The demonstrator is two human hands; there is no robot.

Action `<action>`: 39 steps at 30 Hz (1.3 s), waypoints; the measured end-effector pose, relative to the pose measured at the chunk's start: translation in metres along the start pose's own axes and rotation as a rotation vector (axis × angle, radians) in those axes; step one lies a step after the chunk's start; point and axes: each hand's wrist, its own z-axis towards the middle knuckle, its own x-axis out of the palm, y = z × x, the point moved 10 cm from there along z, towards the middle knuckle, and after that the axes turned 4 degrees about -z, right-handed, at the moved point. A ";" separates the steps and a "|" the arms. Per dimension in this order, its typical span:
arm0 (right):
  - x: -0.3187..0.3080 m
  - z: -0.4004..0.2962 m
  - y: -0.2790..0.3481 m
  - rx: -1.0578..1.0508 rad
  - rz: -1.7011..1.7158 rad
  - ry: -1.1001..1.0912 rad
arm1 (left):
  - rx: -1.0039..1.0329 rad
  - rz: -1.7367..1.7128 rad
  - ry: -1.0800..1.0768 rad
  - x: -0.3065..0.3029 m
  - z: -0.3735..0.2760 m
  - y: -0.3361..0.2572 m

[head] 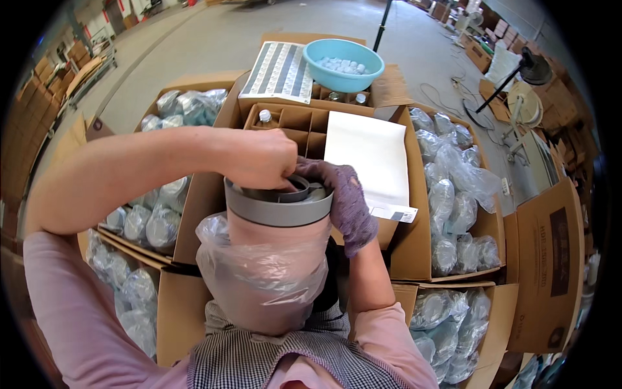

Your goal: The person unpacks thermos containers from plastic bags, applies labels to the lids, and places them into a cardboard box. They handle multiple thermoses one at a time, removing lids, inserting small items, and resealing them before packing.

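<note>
Before my body stands a pink round container with a wide grey rim and a clear plastic bag bunched around its sides. My bare left hand reaches over the top, its fingers curled down at a grey inner ring; what the fingertips hold is hidden. My right hand, in a worn purple knitted glove, grips the container's rim on the right. Behind it lies a white sheet on a divided carton, where a capped bottle stands in one compartment.
A light blue basin of small white pieces sits behind the carton, beside a striped printed sheet. Open cartons of plastic-wrapped items stand left and right. A tall carton flap rises at right; a black pole stands beyond the basin.
</note>
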 end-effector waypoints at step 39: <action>-0.007 -0.008 -0.043 0.048 0.854 -0.139 | 0.233 -0.726 -1.155 -0.007 -0.061 0.011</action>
